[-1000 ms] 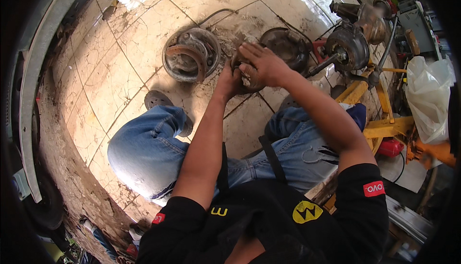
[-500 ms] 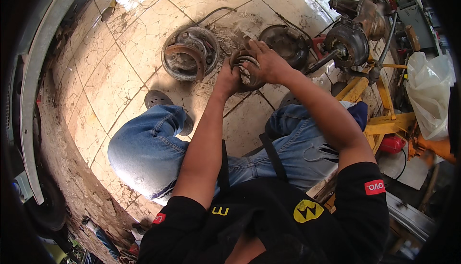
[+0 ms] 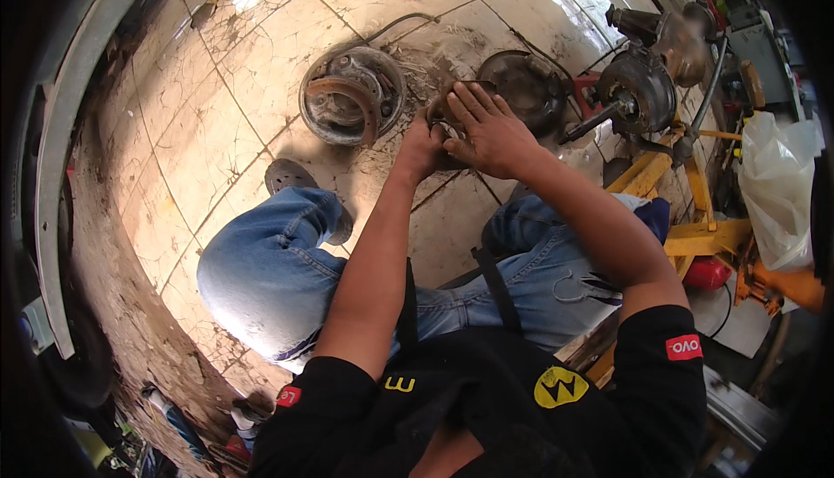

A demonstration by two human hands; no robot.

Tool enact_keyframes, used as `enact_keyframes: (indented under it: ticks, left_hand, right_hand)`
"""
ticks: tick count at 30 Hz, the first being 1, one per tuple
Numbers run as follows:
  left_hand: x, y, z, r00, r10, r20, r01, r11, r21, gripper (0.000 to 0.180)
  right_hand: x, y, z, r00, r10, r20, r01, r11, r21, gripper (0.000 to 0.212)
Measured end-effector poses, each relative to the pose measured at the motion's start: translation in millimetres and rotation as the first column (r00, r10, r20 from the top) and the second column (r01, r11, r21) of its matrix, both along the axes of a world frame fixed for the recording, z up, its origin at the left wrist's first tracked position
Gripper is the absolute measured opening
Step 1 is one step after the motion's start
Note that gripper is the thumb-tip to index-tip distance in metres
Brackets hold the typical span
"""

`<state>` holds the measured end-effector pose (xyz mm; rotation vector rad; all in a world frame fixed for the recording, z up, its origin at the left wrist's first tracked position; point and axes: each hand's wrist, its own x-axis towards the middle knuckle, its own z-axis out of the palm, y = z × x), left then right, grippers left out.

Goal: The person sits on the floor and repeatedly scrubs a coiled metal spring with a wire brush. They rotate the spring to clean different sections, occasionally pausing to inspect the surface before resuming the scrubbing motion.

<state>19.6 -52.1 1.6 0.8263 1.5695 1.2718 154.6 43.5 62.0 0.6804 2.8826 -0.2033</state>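
Observation:
My left hand [image 3: 420, 149] is closed around a dark brown curved brake shoe [image 3: 441, 111] above the tiled floor. My right hand [image 3: 493, 136] lies flat across it with the fingers stretched out, covering much of the piece. Just left of my hands, a round brake backing plate [image 3: 311, 117] rests on the floor with another rusty brake shoe [image 3: 349, 89] lying over it. Beyond my right hand sits a second dark round brake plate [image 3: 530, 74], partly hidden by the hand.
At the right, a rusty axle assembly [image 3: 638, 82] rests by a yellow metal stand [image 3: 695, 235]. A white plastic bag [image 3: 777, 191] hangs beside that stand. A black hose [image 3: 395, 24] runs along the floor behind the left plate. My clog [image 3: 285, 175] stands near that plate.
My right hand has turned and slid over the brake shoe, its palm now flat and hiding the curved opening seen before. My left hand keeps its grip nearly in place.

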Motion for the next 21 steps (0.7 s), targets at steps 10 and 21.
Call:
enact_keyframes:
  ticks: [10, 21]
  left_hand:
    - [-0.4, 5.8, -10.1, 1.000, 0.008, -0.010, -0.007, 0.998, 0.061, 0.047]
    - [3.1, -0.3, -14.4, 0.997, 0.038, 0.065, -0.042, 0.997, 0.058, 0.043]
  right_hand:
    - [-5.9, 10.6, -5.0, 0.994, -0.085, -0.068, 0.085, 0.996, -0.006, 0.081]
    - [0.0, 6.4, -4.6, 1.000, -0.007, 0.009, 0.006, 1.000, 0.027, 0.078]
